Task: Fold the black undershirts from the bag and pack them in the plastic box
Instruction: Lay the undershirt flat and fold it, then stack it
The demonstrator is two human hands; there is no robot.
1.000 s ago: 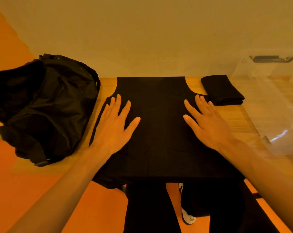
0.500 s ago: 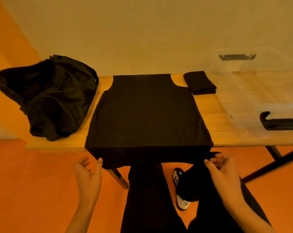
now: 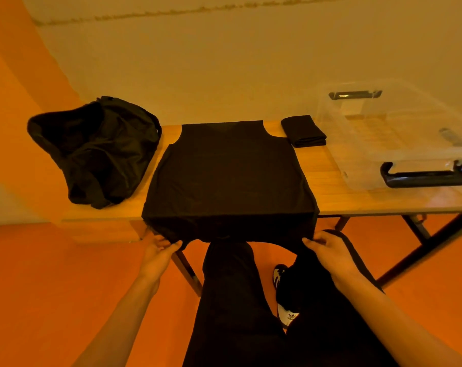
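A black undershirt (image 3: 228, 170) lies spread flat on the wooden table (image 3: 328, 181), its hem hanging over the near edge. My left hand (image 3: 159, 250) pinches the hem's left corner below the table edge. My right hand (image 3: 326, 249) grips the hem's right corner. A folded black undershirt (image 3: 303, 130) lies at the table's far side, right of the spread one. The clear plastic box (image 3: 399, 133) with black handles stands on the right end. The black bag (image 3: 97, 147) slumps on the left end.
A wall runs right behind the table. My dark trouser legs and a black-and-white shoe (image 3: 286, 311) are below the table edge on the orange floor. Black table legs (image 3: 420, 250) slant down at the right.
Both hands left the top of the undershirt, dropped below the table edge and took hold of its hanging hem corners. The view pulled back from the table.
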